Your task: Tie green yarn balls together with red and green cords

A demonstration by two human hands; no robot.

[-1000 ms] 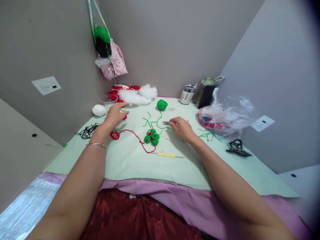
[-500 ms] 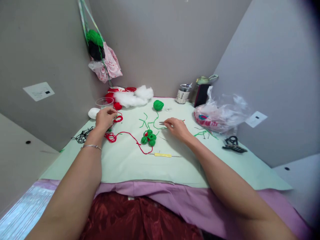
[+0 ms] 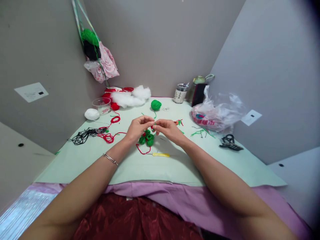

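Observation:
My left hand [image 3: 138, 128] and my right hand [image 3: 168, 130] meet over the middle of the table, fingertips pinched together. Between them is a small red and green yarn piece [image 3: 153, 126], mostly covered by the fingers. Just below lies a cluster of green crocheted balls [image 3: 149, 138] with red at its centre. A red yarn strand [image 3: 143, 153] loops from it toward a crochet hook with a yellow handle [image 3: 160, 154]. Behind the hands sits a green yarn ball [image 3: 156, 105], its strand running down toward my fingers.
At left lie tangled black yarn [image 3: 83, 136], red yarn [image 3: 108, 138], a white ball [image 3: 91, 114] and a clear plastic tub [image 3: 102, 106]. White stuffing [image 3: 131, 97] is at the back. A plastic bag [image 3: 215, 115], black hair claw [image 3: 230, 144] and yarn scraps [image 3: 201, 132] are at right.
My left hand has moved right from the red yarn to the middle, bringing a small red and green piece. The right hand has shifted left to meet it; the small pointed metal tool no longer shows.

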